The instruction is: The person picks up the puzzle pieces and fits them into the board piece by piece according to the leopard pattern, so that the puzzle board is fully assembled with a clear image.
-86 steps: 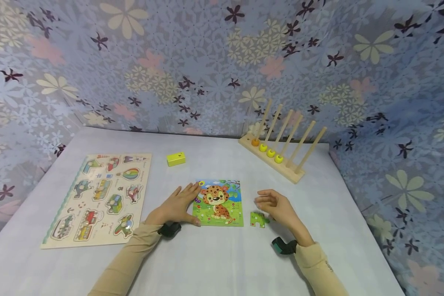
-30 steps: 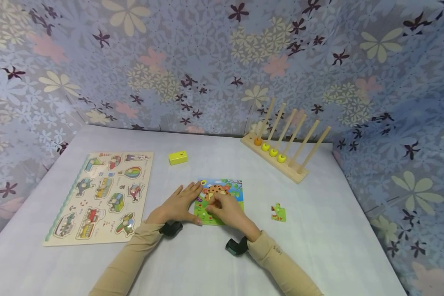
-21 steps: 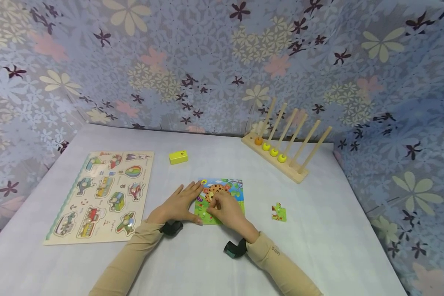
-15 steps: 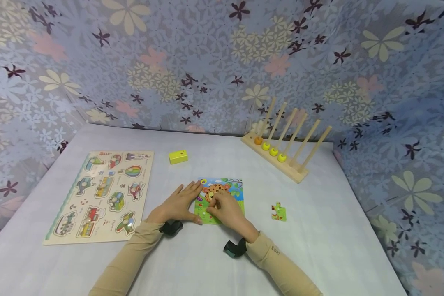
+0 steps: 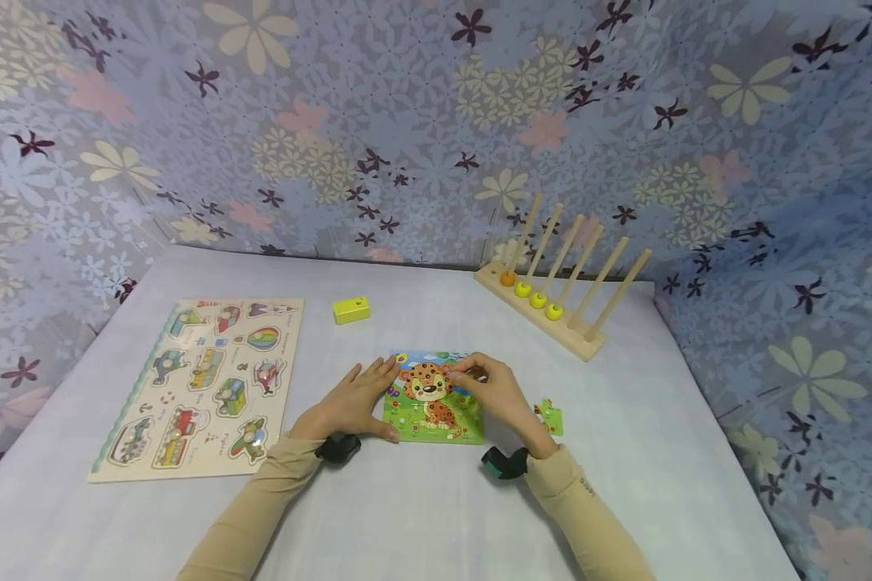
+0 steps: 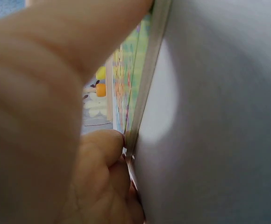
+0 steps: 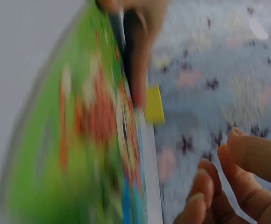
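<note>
A jigsaw puzzle of a spotted cub lies flat at the middle of the table. My left hand lies along its left side, fingers spread, with fingertips and thumb touching the edge; the left wrist view shows them close against the board. Over the puzzle's upper right part hovers my right hand, its fingers loosely bent. In the right wrist view, thumb and fingers of the right hand stand apart with nothing visible between them. A loose green puzzle piece lies farther right, partly hidden by the right wrist.
A wooden peg board puzzle with vehicle pictures lies at left. Behind the jigsaw sits a yellow block. At the back right stands a wooden rack with upright pegs, one orange bead and several yellow beads.
Earlier my right hand reached from beside the puzzle to its middle, fingers bent over the cub. Now it has risen off toward the upper right, uncovering the picture. My left hand stays put.
</note>
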Demonstrator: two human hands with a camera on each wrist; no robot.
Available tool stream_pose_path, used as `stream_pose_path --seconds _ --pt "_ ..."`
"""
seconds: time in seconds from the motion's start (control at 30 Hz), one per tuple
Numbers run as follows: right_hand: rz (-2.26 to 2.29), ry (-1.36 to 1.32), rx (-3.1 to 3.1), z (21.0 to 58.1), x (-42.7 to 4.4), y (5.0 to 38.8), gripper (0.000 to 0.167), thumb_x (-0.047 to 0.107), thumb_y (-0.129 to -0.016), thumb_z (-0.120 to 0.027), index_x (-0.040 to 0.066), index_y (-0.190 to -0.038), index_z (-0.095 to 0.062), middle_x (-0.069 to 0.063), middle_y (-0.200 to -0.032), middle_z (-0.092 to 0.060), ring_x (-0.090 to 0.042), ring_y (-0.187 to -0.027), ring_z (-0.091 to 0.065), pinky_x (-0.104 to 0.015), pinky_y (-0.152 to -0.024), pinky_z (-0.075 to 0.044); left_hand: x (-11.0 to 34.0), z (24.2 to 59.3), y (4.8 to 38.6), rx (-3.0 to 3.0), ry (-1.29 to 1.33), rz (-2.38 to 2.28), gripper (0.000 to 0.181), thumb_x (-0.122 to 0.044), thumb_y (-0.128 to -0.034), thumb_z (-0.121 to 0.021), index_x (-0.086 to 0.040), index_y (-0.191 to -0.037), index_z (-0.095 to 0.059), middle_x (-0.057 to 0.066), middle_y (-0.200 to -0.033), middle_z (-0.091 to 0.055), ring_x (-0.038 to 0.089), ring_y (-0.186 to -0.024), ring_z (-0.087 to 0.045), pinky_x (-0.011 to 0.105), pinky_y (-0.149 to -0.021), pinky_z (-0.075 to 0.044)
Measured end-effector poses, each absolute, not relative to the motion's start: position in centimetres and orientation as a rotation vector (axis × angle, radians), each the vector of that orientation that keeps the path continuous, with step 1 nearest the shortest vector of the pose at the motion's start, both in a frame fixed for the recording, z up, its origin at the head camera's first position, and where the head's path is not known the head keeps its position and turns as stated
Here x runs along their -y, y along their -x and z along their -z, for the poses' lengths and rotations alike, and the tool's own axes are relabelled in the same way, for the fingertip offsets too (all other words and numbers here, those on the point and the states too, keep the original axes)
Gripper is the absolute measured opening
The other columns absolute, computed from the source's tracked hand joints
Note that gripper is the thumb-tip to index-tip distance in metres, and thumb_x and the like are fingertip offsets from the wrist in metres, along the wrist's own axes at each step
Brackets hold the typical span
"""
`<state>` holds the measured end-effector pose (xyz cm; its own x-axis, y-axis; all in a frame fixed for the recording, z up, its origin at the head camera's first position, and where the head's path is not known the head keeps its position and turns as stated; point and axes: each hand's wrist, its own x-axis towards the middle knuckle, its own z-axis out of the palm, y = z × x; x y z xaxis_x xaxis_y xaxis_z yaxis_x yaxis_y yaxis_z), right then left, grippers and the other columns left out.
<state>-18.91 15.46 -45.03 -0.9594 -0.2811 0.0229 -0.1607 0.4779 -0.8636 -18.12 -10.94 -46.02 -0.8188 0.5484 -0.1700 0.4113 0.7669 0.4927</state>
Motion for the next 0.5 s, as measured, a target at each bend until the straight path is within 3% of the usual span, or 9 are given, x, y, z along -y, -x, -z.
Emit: stream_pose_path --seconds 0.23,0.3,0.5 --pt "1.442 0.189 -2.724 45.7 -22.7 18.2 0.026 0.025 -0.095 -0.062 0.006 -0.113 -0.065 -0.013 -0.113 -0.068 -0.027 -0.107 -0.063 -0.039 -0.091 -0.052 10.8 45.8 18.0 -2.657 -0.744 -0.634 0.114 -0.048 -0.0712 -0.081 0.0 -0.154 -0.018 0.017 -0.162 -0.013 0.037 -0.15 -0.011 0.058 -0.122 -0.005" --pt "1.442 0.138 -2.735 46.1 -24.7 17.6 0.031 0.028 -0.096 -0.061 0.006 -0.118 -0.063 -0.013 -0.119 -0.067 -0.025 -0.111 -0.062 -0.037 -0.096 -0.051 10.8 45.8 18.0 -2.653 -0.74 -0.626 0.114 -0.048 -0.0715 -0.081 -0.001 -0.154 -0.017 0.016 -0.162 -0.012 0.036 -0.151 -0.01 0.057 -0.122 -0.005" --pt "1.477 0.11 -2.646 46.7 -29.1 15.9 0.05 0.019 -0.094 -0.064 0.002 -0.137 -0.046 -0.022 -0.134 -0.056 -0.032 -0.117 -0.059 -0.02 -0.075 -0.054 11.0 45.9 17.9 -2.648 -0.737 -0.631 0.114 -0.05 -0.0718 -0.08 -0.003 -0.154 -0.016 0.015 -0.163 -0.011 0.035 -0.151 -0.009 0.056 -0.123 -0.004"
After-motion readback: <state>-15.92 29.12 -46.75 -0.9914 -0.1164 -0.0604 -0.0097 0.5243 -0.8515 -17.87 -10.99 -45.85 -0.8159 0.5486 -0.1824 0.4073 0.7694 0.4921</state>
